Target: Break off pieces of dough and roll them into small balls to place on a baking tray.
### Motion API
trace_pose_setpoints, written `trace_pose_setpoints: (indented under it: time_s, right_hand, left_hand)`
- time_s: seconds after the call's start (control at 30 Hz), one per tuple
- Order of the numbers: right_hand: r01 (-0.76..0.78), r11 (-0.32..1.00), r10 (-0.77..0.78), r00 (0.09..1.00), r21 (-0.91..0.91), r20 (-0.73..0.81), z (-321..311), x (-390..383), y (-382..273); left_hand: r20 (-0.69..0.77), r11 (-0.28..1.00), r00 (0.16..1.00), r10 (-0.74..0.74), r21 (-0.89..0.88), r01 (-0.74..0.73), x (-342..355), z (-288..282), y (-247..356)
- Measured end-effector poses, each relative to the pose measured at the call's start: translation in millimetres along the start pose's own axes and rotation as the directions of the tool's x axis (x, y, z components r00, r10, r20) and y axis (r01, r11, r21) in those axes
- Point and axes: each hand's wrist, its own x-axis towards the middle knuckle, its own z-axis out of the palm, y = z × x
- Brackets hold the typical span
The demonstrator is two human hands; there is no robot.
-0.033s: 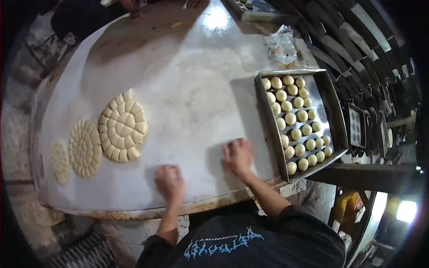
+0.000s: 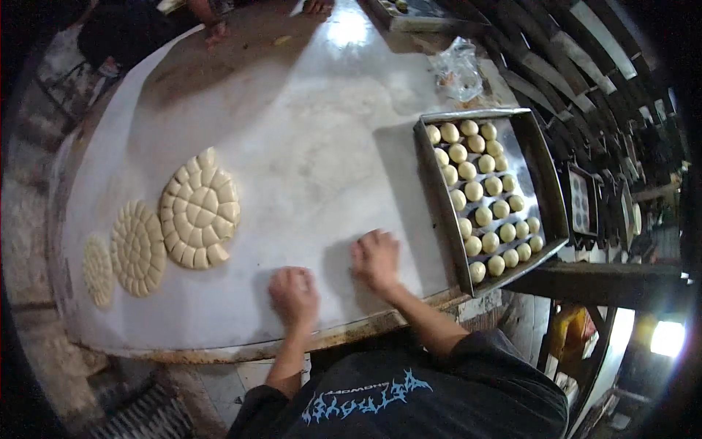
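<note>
Clock centered on the view, 12 = far side, 6 = wearer. Pale table (image 2: 314, 168) fills most of the middle. Left to right: 3 flat dough discs, all scored into small pieces in rings. Small disc (image 2: 97, 271) between 8 and 9, middle disc (image 2: 139, 249) about 9, large disc (image 2: 201, 208) at 9, with a pointed piece sticking out at its own 12. They sit close together; can't tell if the edges touch. Co-worker's hand (image 2: 217, 32) at the table edge, 11. Left hand (image 2: 294, 295) at 7, low over the table, fingers curled, knuckles up. Another hand (image 2: 318, 6) just in view at 12, partly cut off. Black shirt (image 2: 402, 410) at 6. Right hand (image 2: 376, 260) at 5, same curled shape, farther forward than the left; gap between the 2. Can't tell if either palm covers anything. Far tray (image 2: 417, 23) between 12 and 1, cut off by the top. Clear plastic bag (image 2: 458, 69) at 1, crumpled. Metal tray (image 2: 550, 175) at 3, by the table's right edge, tilted in view, round dough balls (image 2: 473, 192) in rough rows inside. Bright lamp (image 2: 667, 339) near 4.
</note>
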Motion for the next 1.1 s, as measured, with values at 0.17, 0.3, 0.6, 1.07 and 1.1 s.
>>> trace_pose_setpoints:
  time_s: [0.17,0.3,0.6,1.07,1.1]
  right_hand:
    - [0.364,0.929,-0.332,0.897,-0.062,0.294,-3.8,-110.1,56.7]
    - [0.001,0.996,0.007,0.996,-0.089,0.093,-33.9,-27.5,69.0]
    - [0.300,0.954,-0.293,0.936,-0.010,0.196,-11.8,-99.6,35.6]
    - [0.156,0.976,-0.110,0.954,-0.150,0.279,-41.8,-76.5,75.0]
    - [0.063,0.996,-0.055,0.992,-0.063,0.117,-45.4,-48.5,91.1]
  left_hand:
    - [0.140,0.954,0.944,0.298,-0.086,-0.289,-87.2,-5.1,-56.1]
    - [-0.026,0.981,0.998,0.053,0.190,-0.047,-14.4,-13.4,-113.7]
    - [0.133,0.872,0.881,0.454,-0.269,-0.409,-59.1,-8.5,-60.9]
    - [0.092,0.927,0.924,0.370,-0.099,-0.361,-15.8,-5.8,-119.2]
    - [0.025,0.935,0.938,0.347,-0.090,-0.343,10.7,2.7,-102.8]
